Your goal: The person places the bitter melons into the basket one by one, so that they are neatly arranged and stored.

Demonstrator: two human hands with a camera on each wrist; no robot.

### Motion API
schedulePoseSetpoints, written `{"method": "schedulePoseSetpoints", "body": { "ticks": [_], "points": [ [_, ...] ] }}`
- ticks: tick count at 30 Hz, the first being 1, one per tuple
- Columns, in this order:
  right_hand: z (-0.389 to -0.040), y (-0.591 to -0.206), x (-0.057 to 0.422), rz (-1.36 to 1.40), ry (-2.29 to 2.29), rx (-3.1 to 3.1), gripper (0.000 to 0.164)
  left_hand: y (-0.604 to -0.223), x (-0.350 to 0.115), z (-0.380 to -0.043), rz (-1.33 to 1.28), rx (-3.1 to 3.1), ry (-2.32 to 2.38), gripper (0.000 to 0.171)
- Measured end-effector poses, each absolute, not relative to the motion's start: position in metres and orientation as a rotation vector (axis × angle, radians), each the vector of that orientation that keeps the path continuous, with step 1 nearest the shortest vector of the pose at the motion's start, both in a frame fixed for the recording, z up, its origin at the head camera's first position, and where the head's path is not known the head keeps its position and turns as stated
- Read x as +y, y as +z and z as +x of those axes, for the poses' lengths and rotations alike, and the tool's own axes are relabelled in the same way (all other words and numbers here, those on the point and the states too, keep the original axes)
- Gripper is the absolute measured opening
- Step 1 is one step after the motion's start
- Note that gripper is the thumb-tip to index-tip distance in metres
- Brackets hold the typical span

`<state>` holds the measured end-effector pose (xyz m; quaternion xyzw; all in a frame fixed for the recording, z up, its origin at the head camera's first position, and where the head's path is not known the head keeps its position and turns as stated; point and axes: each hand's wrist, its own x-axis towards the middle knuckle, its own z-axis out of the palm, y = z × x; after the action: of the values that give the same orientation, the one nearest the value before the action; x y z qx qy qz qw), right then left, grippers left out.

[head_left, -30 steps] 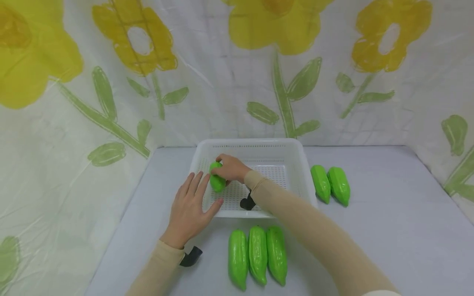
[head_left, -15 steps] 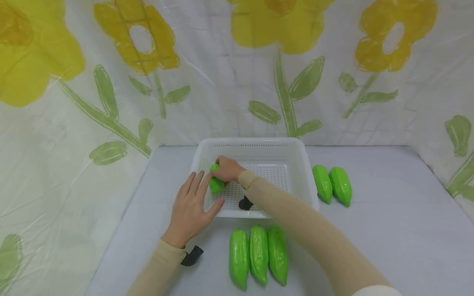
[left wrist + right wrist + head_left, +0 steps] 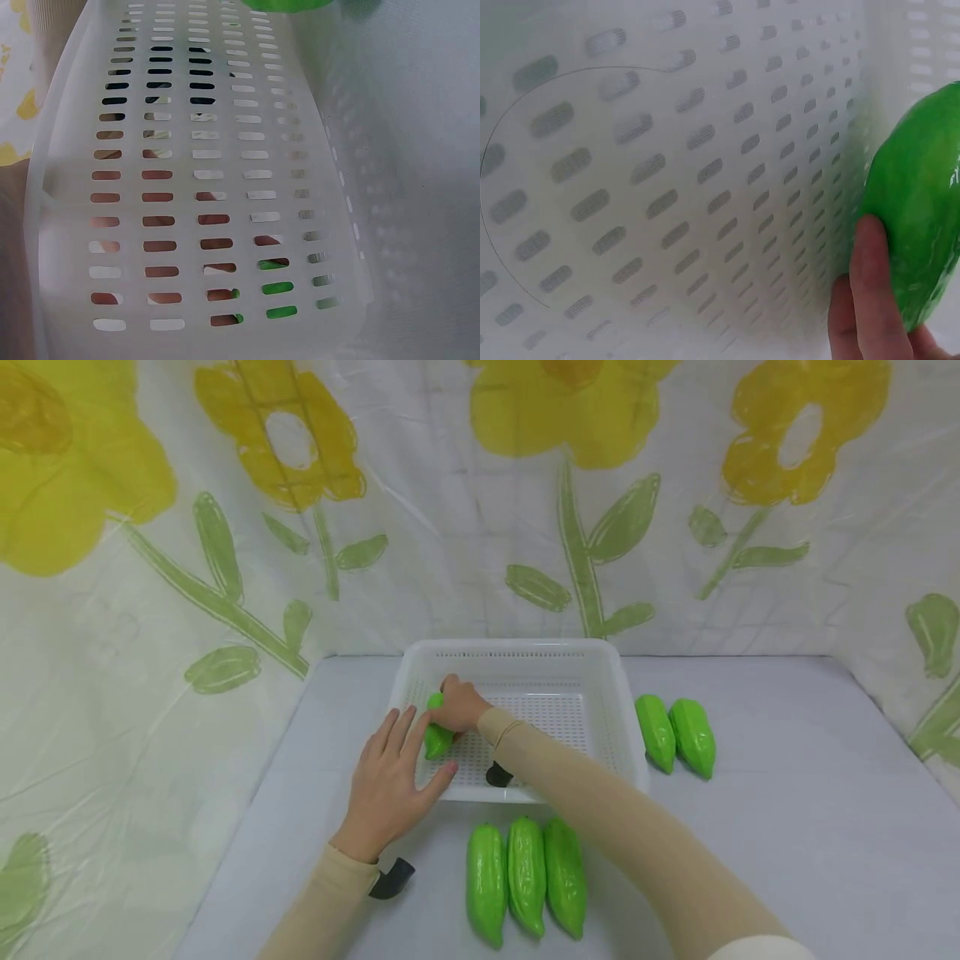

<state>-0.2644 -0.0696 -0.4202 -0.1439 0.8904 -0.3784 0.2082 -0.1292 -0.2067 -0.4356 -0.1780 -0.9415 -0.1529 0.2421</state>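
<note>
My right hand [image 3: 462, 707] reaches into a white perforated plastic basket [image 3: 626, 727] and grips a glossy green elongated fruit [image 3: 437, 741] at its left end. In the right wrist view, fingertips [image 3: 871, 255] lie against this fruit [image 3: 919, 195] beside the basket's wall; its far side is out of frame. My left hand [image 3: 386, 781] has its fingers spread, at the basket's left front corner, and holds nothing. The left wrist view shows the basket's slotted side [image 3: 187, 180], with green showing through a few slots.
Three similar green fruits [image 3: 527, 877] lie side by side in front of the basket. Two more [image 3: 675, 735] lie to its right. The grey-white table [image 3: 787, 827] meets a flower-printed curtain [image 3: 465, 543] at the back. Black wrist mounts [image 3: 392, 878] hang from both sleeves.
In the basket, the gripped fruit has gone slightly lower, and my right hand has turned a little with it. My left hand stays almost in place. The whole view has shifted slightly.
</note>
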Motion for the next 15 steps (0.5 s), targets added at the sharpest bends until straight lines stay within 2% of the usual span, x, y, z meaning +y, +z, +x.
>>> {"method": "schedulePoseSetpoints", "body": {
  "ticks": [15],
  "points": [
    [-0.2647,-0.4212,-0.0718,-0.363,-0.994,2.509,0.067,-0.4376,-0.2080,-0.1292,-0.492,-2.569,-0.413,0.079]
  ]
}}
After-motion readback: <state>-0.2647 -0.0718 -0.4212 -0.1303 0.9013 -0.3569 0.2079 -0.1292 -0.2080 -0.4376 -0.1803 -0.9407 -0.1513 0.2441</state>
